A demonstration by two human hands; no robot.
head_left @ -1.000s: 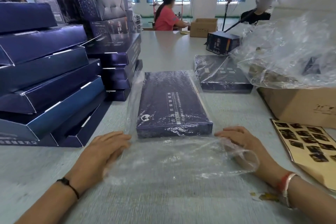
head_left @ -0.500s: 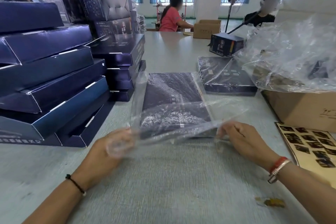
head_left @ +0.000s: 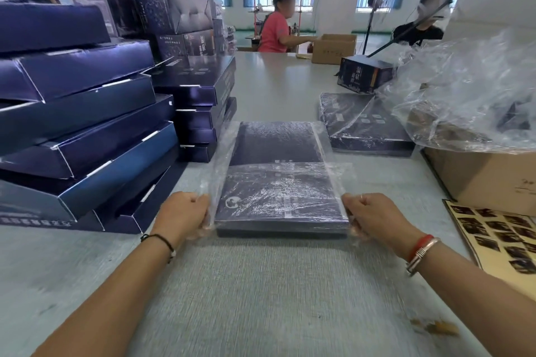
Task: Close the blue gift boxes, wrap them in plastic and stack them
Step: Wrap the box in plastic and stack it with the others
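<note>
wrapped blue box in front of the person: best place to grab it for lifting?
By the two long sides of the blue box, one hand from each side near the front corners. It lies flat and broad, and the left hand and right hand already sit there.

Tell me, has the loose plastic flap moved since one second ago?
Yes. The plastic flap lay on the table in front of the blue box; now it is folded away from the person over the box top, with the left hand and right hand gripping its sides.
</note>
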